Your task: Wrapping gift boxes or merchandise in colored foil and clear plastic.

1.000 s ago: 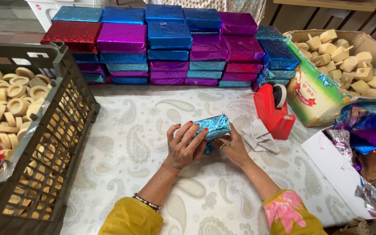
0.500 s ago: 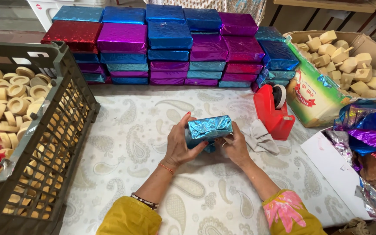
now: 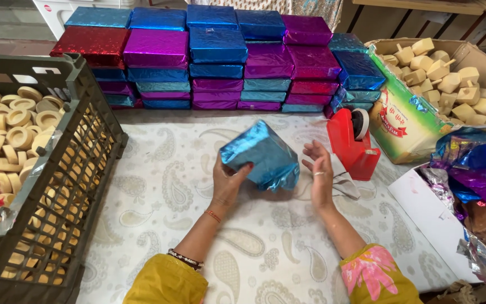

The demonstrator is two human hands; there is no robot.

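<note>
A box wrapped in shiny blue foil (image 3: 261, 156) is tilted up on one edge over the patterned tablecloth (image 3: 158, 197). My left hand (image 3: 229, 180) grips its lower left corner from below. My right hand (image 3: 319, 169) is just to the right of the box, fingers spread, not touching it. Both sleeves are yellow.
Stacked foil-wrapped boxes (image 3: 215, 56) in blue, purple and red line the back. A red tape dispenser (image 3: 355, 141) stands right of my hands. A dark crate (image 3: 68, 186) of round wooden pieces is on the left. A carton of wooden blocks (image 3: 451, 79) and loose foil sheets (image 3: 479, 169) are on the right.
The blue box has been lifted and tipped up on edge by my left hand. My right hand has let go of it and opened beside it.
</note>
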